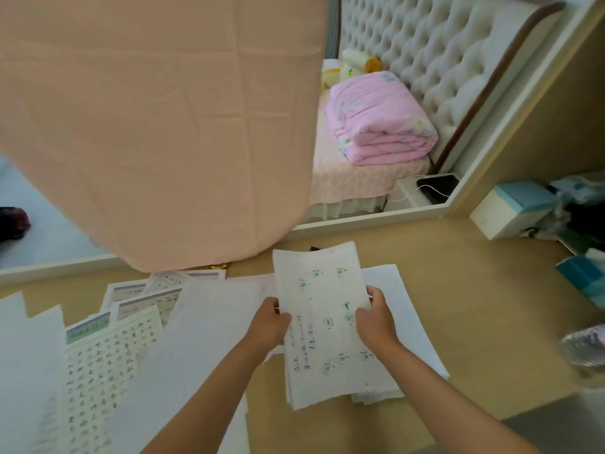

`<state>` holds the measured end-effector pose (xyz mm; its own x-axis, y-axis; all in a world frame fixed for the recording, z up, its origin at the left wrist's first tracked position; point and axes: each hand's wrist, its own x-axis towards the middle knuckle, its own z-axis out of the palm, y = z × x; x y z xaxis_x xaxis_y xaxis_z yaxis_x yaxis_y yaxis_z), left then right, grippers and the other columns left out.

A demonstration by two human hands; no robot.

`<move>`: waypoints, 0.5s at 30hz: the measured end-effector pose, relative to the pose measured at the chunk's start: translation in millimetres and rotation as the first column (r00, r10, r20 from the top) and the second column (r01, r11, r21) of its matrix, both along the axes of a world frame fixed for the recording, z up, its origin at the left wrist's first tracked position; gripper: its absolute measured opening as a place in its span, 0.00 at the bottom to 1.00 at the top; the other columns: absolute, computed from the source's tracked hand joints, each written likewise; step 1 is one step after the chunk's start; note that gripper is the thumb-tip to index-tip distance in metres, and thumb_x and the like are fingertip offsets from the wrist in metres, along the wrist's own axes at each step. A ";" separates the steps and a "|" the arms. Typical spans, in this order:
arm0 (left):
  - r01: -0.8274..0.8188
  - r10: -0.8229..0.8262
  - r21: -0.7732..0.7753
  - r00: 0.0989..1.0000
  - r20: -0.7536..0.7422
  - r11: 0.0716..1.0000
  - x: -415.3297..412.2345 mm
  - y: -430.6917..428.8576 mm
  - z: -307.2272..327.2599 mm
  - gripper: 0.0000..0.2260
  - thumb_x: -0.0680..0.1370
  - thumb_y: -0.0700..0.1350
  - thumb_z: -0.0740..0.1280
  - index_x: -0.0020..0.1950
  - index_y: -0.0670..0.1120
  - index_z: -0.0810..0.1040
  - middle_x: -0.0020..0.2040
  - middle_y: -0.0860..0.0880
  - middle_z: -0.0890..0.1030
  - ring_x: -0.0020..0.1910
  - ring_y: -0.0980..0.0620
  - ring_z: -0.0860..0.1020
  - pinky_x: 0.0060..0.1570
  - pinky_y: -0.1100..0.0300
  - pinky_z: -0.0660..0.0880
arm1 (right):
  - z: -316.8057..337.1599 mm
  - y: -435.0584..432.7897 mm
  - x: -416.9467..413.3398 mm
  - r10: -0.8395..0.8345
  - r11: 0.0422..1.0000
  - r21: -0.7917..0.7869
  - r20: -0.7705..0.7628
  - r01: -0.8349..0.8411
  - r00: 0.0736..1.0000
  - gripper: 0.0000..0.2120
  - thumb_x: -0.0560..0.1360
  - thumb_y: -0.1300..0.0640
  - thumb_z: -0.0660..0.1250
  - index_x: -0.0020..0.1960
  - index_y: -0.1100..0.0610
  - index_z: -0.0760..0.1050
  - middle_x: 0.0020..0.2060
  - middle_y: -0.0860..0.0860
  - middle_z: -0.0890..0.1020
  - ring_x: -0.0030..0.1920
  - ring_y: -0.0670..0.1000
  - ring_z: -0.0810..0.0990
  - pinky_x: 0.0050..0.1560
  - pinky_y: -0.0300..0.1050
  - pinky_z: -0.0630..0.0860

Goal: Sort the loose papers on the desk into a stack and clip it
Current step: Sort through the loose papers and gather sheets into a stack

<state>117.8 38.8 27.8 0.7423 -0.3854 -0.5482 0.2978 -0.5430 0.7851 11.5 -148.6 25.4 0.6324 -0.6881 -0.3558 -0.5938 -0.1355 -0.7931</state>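
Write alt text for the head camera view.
The left hand and right hand grip opposite edges of handwritten papers above a wooden desk. More loose papers lie spread at left; a folded pink blanket sits behind.

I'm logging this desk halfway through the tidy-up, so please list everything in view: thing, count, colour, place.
held sheaf: one, white with green and blue handwriting, held over the desk centre
blank sheets: several, white, spread on the desk, left and centre
printed grid sheets: several, white with grey-green print, desk left
desk: one, tan, under the papers
cloth: one, peach, hanging upper left
folded quilt: one, pink, on the bed behind
headboard: one, white, tufted, upper right
box: one, white and teal, desk right
left hand: one, grip on the sheaf's left edge
right hand: one, grip on the sheaf's right edge
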 end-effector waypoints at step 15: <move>0.112 -0.100 0.102 0.988 -0.117 0.988 -73.7 -133.4 -55.2 0.20 0.75 0.43 0.69 0.66 0.46 0.69 0.61 0.48 0.78 0.58 0.49 0.78 0.60 0.49 0.76 | -72.6 -144.0 -73.4 0.265 0.962 0.040 -0.353 -0.269 0.897 0.38 0.75 0.57 0.61 0.80 0.55 0.46 0.78 0.52 0.54 0.77 0.57 0.54 0.75 0.54 0.59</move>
<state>44.1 -94.6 -27.5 0.6324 -0.3930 -0.6675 0.3159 -0.6560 0.6855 -62.0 -292.6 -47.2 0.6278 -0.5153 -0.5834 -0.7740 -0.3347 -0.5374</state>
